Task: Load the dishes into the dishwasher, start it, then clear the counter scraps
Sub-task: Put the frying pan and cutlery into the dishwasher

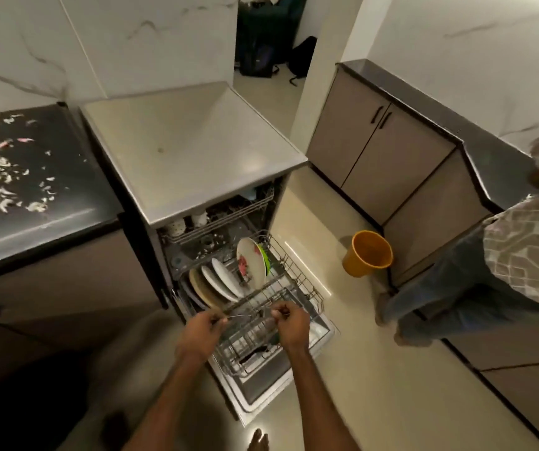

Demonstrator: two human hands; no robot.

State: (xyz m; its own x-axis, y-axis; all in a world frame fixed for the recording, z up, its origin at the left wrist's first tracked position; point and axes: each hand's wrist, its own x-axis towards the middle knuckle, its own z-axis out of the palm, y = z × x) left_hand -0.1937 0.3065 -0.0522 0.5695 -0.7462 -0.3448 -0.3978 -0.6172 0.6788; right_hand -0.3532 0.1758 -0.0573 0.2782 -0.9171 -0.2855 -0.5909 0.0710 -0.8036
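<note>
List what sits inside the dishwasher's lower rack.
Pale plates stand on edge, beside a flowered plate with a green plate behind it. The left hand and right hand, pinching a wire, hide the front.

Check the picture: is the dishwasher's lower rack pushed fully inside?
No: the lower rack sits pulled out over the open door, with the left hand and right hand gripping its front edge.

Dim warm indoor light, soft motion blur, wide-angle bending at edges, dark lower-left shadow
</note>
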